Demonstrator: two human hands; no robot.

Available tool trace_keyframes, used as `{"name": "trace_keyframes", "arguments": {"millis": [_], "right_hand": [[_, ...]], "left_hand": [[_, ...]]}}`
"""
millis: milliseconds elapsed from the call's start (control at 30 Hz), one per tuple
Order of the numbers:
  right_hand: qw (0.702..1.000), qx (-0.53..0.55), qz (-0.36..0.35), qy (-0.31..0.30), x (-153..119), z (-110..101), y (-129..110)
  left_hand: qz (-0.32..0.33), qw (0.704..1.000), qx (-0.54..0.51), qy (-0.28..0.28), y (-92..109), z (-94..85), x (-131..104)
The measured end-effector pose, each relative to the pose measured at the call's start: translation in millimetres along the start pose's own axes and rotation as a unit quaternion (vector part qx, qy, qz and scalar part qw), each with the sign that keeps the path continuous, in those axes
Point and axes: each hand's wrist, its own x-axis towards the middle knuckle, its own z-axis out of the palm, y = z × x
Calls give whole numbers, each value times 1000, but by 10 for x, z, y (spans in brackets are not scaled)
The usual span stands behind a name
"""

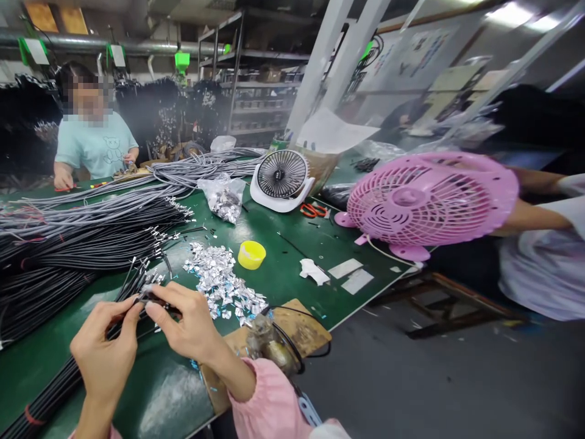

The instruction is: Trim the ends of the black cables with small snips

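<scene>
My left hand (107, 344) and my right hand (188, 318) meet at the lower left, thumbs and fingertips pinched together on the end of a thin black cable. The exact part between the fingertips is too small to make out. Bundles of black cables (41, 289) with silvery tips lie on the green table (159, 399), some passing under my left hand. Just beyond my right hand spreads a pile of small silver foil pieces (223, 283), with a yellow round container (251, 255) beside it.
A white fan (282, 177), a plastic bag of small parts (225, 198), orange scissors (313, 210) and a pink fan (429, 198) stand or lie farther back. A metal device (269, 344) sits on a board near my right forearm. One person sits across; another is at the right.
</scene>
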Motion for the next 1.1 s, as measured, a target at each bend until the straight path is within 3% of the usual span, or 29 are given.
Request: {"name": "trace_keyframes", "arguments": {"millis": [267, 400, 567, 800, 900, 1100], "right_hand": [[998, 31, 40, -31, 17, -8, -13], [993, 57, 91, -43, 15, -2, -29], [993, 88, 65, -40, 14, -3, -47], [991, 91, 94, -31, 26, -27, -52], [991, 86, 100, -30, 23, -29, -50], [996, 55, 68, 2, 17, -48, -29]], "left_hand": [[6, 995, -62, -78, 148, -110, 177], [19, 996, -70, -43, 156, -134, 162], [27, 998, -60, -20, 150, -127, 106], [64, 998, 1, 12, 181, -108, 70], [36, 999, 0, 10, 175, -91, 74], [-46, 995, -60, -62, 206, -94, 172]]}}
